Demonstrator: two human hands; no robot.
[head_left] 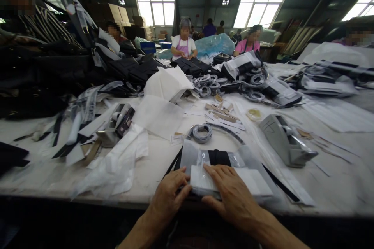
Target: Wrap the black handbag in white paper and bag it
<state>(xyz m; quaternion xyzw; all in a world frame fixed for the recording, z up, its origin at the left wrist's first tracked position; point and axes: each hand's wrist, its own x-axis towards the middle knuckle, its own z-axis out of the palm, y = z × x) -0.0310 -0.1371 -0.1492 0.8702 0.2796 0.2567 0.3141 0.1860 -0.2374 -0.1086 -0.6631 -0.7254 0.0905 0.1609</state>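
Note:
A black handbag [219,158] lies at the table's front edge, partly wrapped in white sheeting and clear plastic. Its wrapped handle [230,131] arches away from me, and a grey wrapped coil [202,133] sits inside that arch. My right hand [229,192] lies palm down on the white sheet [253,181] over the bag, fingers stretched and thumb out to the side. At the bag's left edge rests my left hand [172,188], its fingers slightly bent and the thumb apart from them, touching the wrapping.
Tape dispensers stand left [115,126] and right [284,140] of the bag. White sheets [165,105], paper strips [223,114] and a yellow tape roll [253,114] lie beyond. Black bags [128,68] and wrapped coils [206,83] are piled farther back. Several co-workers [183,44] are across the table.

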